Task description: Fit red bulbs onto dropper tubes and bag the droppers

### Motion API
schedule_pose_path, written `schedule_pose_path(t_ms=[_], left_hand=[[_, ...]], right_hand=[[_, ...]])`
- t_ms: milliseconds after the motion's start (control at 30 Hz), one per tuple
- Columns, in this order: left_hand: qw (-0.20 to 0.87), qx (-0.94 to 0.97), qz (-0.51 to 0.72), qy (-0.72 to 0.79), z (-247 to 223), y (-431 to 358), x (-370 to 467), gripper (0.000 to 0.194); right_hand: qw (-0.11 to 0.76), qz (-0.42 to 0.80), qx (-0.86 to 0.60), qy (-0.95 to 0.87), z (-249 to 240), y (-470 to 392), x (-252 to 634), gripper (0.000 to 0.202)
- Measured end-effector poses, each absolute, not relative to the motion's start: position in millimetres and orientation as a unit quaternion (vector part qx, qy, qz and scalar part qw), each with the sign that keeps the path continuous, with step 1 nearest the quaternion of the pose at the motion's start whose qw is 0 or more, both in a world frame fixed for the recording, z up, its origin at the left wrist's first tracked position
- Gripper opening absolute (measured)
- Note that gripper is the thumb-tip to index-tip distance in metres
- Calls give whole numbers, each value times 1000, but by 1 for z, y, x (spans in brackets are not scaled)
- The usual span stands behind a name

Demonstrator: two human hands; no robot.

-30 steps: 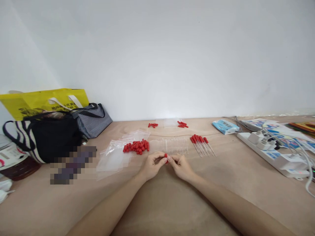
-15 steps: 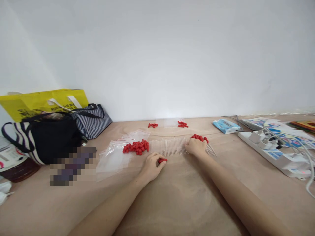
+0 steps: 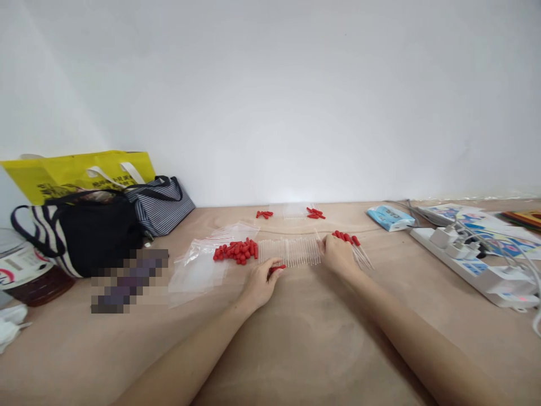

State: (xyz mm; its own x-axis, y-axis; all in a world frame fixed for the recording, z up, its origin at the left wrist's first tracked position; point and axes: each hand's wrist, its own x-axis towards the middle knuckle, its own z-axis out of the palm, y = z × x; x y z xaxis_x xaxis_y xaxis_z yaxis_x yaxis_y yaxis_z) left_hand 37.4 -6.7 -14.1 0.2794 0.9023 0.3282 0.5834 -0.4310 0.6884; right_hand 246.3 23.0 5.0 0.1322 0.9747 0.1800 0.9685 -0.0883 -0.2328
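My left hand [image 3: 261, 282] is closed, with a small red capsule-shaped piece [image 3: 277, 268] pinched between thumb and fingers. At the right end of a row of thin clear sticks [image 3: 291, 252], my right hand [image 3: 338, 254] pinches one stick, whose upper part tilts out past the fingertips. Just left of the row lies a pile of the same red pieces [image 3: 236, 252]. Sticks with red ends [image 3: 355, 241] lie beyond and right of my right hand, which partly hides them.
Clear zip bags [image 3: 198, 282] lie at left. Small red groups [image 3: 265, 215] and another clear bag [image 3: 297, 210] lie near the wall. A blue tissue pack [image 3: 389, 217] and a white power strip [image 3: 473, 265] with cables are at right; a black bag [image 3: 99, 237] stands left.
My right hand has raised one stick's end slightly from the row. My left hand, still gripping the red piece, has turned a little. The camera view has shifted slightly.
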Motion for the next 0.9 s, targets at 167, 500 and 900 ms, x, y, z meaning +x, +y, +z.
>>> schedule_pose_path(t_ms=[167,500,900], left_hand=[[213,782,359,463,-14,-6,38,20],[213,794,353,446,-11,-7,38,19],[222,787,374,437,-16,-5,38,20]], right_hand=[[304,38,-500,-810,-19,-6,240,18],[330,91,-445,-828,-28,-19,226,12],[337,122,-429,-829,-29,-19,229,14]])
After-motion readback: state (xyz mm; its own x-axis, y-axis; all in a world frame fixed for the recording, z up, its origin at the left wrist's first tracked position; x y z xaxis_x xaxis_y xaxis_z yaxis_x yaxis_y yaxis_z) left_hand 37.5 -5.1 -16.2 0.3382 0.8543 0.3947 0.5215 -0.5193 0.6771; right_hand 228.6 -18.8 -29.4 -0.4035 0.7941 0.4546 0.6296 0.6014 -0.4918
